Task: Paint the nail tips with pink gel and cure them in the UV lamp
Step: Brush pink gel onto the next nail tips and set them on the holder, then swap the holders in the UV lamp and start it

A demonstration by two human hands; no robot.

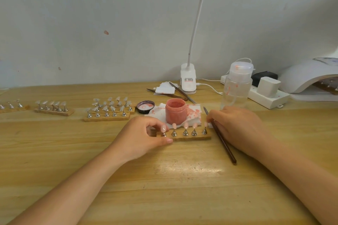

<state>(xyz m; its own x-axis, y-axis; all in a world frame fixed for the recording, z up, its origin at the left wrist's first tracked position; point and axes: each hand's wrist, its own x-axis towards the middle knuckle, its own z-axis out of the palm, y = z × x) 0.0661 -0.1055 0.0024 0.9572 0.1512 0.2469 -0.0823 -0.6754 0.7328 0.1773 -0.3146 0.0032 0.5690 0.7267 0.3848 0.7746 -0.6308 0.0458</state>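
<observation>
At the desk (164, 179) middle, the left hand (140, 137) pinches the wooden strip (190, 138) of five pink tips; the right hand (237, 126) holds a brush (222, 139) beside the open gel jar (176, 110).

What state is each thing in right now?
Pink gel jar: open, upright.
Jar lid: off, inner side up.
Front nail strip: tips painted pink.
Left hand: pinching the strip's left end.
Right hand: holding brush.
UV lamp: strip inside.
</observation>
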